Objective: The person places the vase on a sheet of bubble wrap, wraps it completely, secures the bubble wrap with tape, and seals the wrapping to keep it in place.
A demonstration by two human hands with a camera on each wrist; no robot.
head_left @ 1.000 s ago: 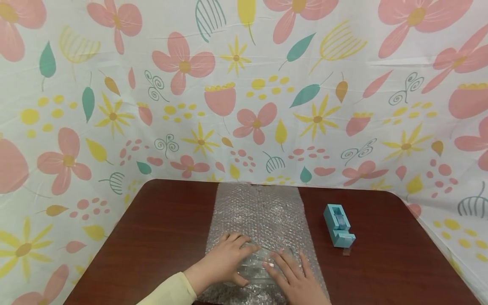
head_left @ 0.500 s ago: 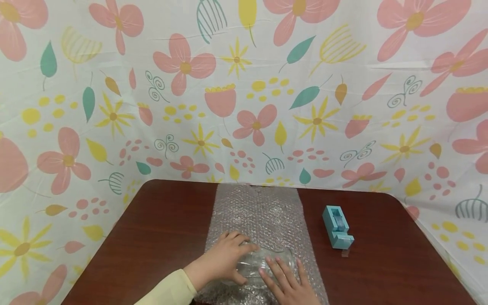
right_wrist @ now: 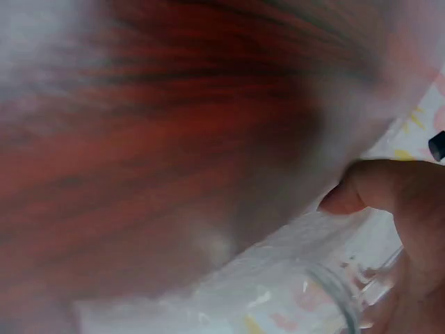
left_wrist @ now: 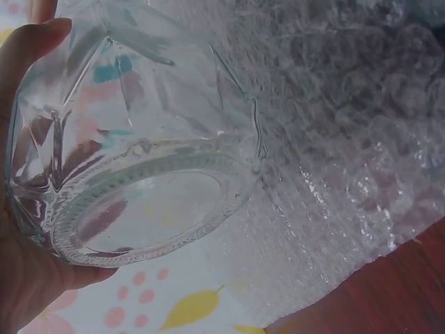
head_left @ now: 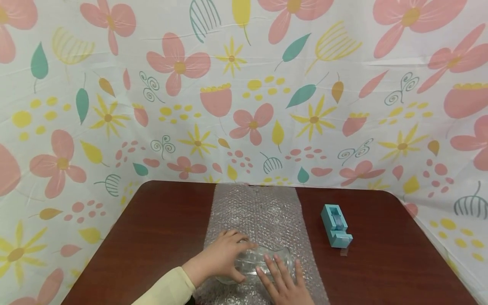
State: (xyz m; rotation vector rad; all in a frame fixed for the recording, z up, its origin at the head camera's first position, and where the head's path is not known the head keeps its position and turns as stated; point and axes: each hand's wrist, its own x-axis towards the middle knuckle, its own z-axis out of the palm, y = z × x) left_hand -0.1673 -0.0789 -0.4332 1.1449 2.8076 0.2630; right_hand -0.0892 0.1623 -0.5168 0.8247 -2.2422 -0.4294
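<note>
A clear glass vase (head_left: 249, 262) with a faceted wall lies on its side on a sheet of bubble wrap (head_left: 255, 212). Its round ribbed base (left_wrist: 156, 209) shows in the left wrist view. My left hand (head_left: 219, 259) grips the base end, thumb on the near side and fingers over the far side. The right hand (head_left: 284, 281) rests spread, fairly straight fingers on the vase near its mouth. In the right wrist view, that hand's thumb (right_wrist: 348, 195) is at the edge of the wrap, above the glass rim (right_wrist: 337, 296); whether it pinches the wrap is unclear.
A light blue tape dispenser (head_left: 335, 226) stands on the dark brown table (head_left: 164, 224), right of the wrap, with a bit of tape hanging from its front. A flower-print sheet (head_left: 251, 93) hangs behind and at both sides of the table.
One second ago wrap seemed to partly cover the vase; now the glass shows plainly. The right hand has shifted slightly left and down. The left hand keeps its hold.
</note>
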